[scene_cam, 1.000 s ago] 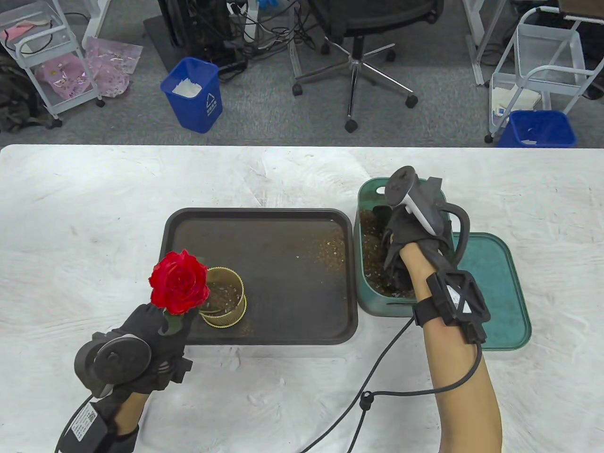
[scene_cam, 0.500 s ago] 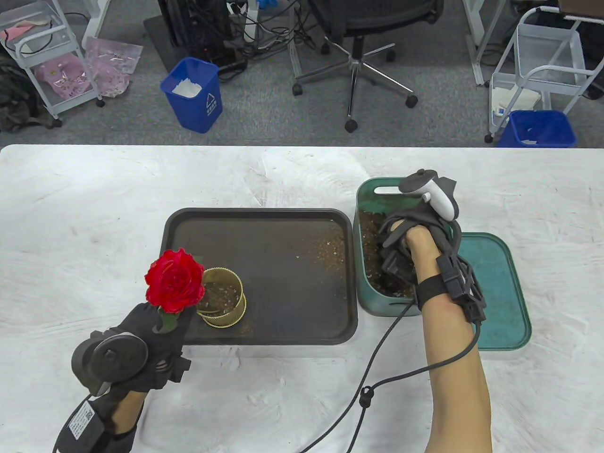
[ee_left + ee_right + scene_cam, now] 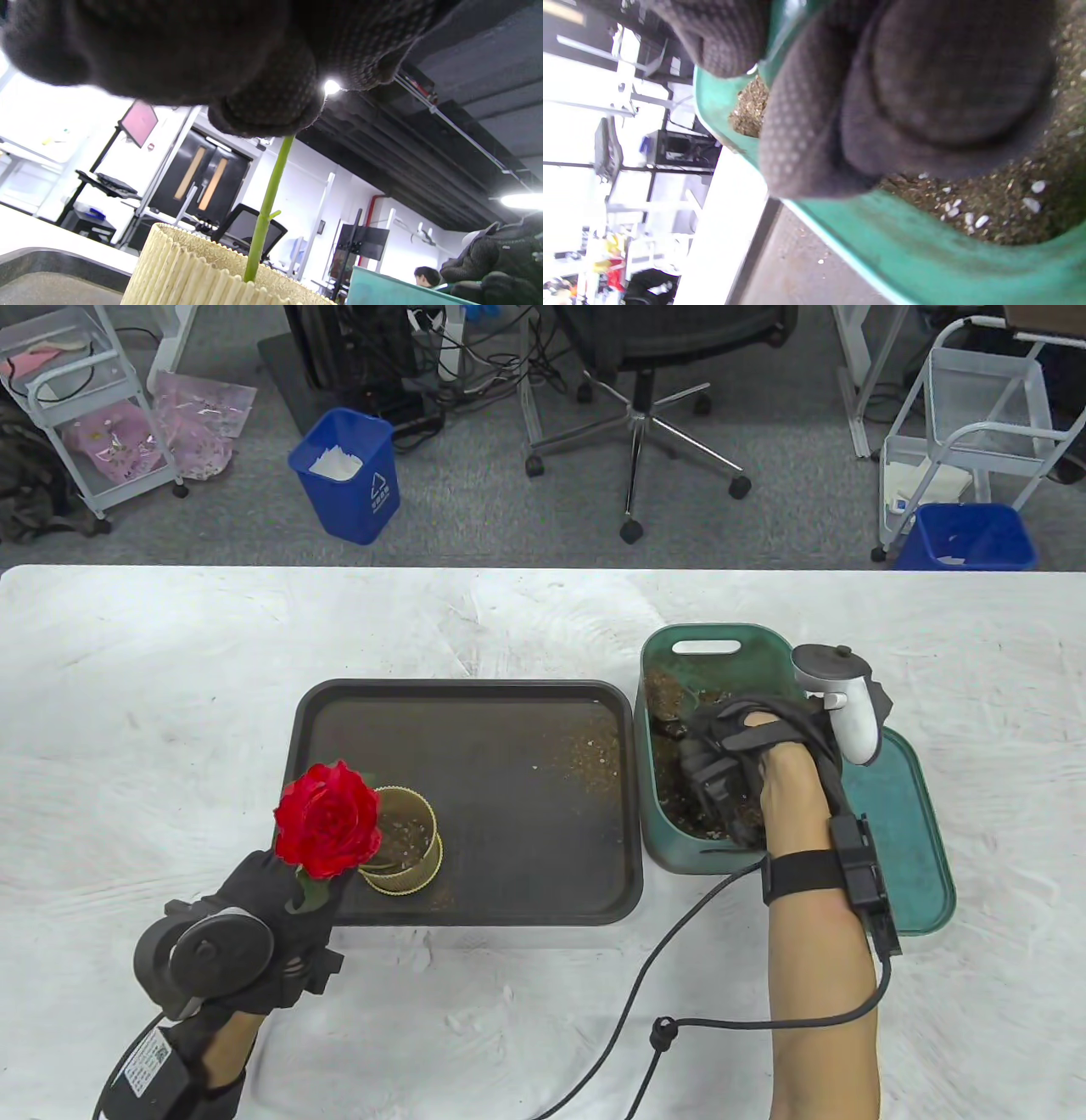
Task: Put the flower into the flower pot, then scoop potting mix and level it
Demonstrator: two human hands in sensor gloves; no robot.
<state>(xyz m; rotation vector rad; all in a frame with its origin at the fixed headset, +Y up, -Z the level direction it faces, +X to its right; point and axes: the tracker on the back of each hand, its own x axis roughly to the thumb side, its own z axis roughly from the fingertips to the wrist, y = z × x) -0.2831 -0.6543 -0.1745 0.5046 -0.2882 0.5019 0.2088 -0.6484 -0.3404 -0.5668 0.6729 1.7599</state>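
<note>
My left hand [image 3: 307, 889] pinches the green stem [image 3: 266, 203] of a red rose [image 3: 327, 830]. The stem's lower end stands inside the ribbed gold flower pot [image 3: 405, 848], on the near left of the dark tray [image 3: 509, 704]. In the left wrist view the fingers [image 3: 271, 106] grip the stem just above the pot [image 3: 191, 275]. My right hand [image 3: 711, 768] is down in the green bin [image 3: 679, 645] of potting mix [image 3: 1009, 203]. Its fingers [image 3: 925, 97] curl round what looks like a green scoop [image 3: 721, 97] carrying some mix.
The bin's green lid [image 3: 904, 831] lies flat to its right. Spilled mix [image 3: 590, 755] dots the tray's right side. A glove cable [image 3: 679, 933] trails over the white table's near edge. Blue waste bins, an office chair and carts stand on the floor beyond.
My right hand has turned in the bin and drawn toward the near right, its tracker swinging to the right. The left hand and rose shifted slightly right, over the pot.
</note>
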